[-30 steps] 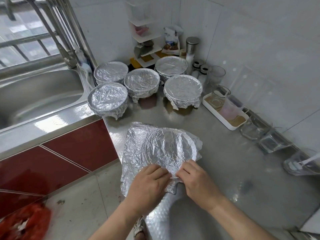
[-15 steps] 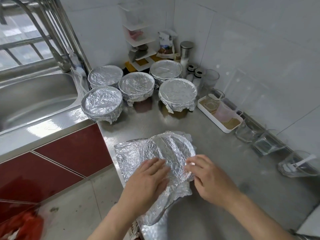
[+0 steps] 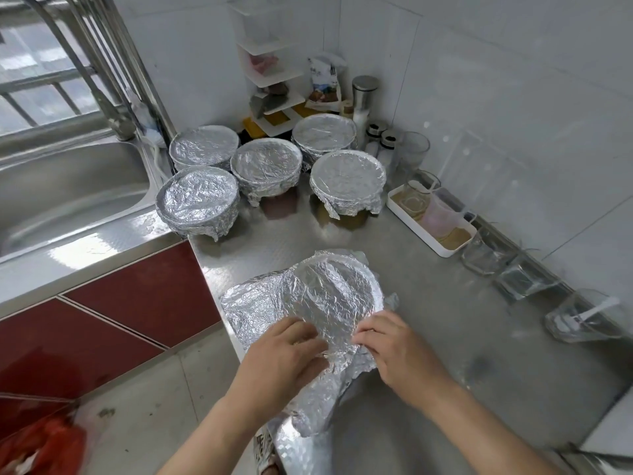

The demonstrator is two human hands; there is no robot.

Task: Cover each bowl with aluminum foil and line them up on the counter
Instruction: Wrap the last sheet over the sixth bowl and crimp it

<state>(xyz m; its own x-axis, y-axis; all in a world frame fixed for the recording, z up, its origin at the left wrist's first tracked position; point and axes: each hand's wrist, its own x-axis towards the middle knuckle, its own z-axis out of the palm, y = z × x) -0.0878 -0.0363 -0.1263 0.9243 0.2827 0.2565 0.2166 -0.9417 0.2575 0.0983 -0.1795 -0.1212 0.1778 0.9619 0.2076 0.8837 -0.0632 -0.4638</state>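
Nearer each other than a moment ago: left hand [image 3: 284,358] and right hand [image 3: 397,347], both pinching foil sheet [image 3: 253,303] at near rim of bowl [image 3: 342,286] on front tabletop [image 3: 445,303] edge. Crimp downward round rim, keeping sheet taut.

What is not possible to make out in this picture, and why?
Head view:
- The bowl in front: hidden under the loose foil sheet.
- Contents of the five covered bowls: foil hides them.
- Red thing at lower left: blurred, cut by the edge.
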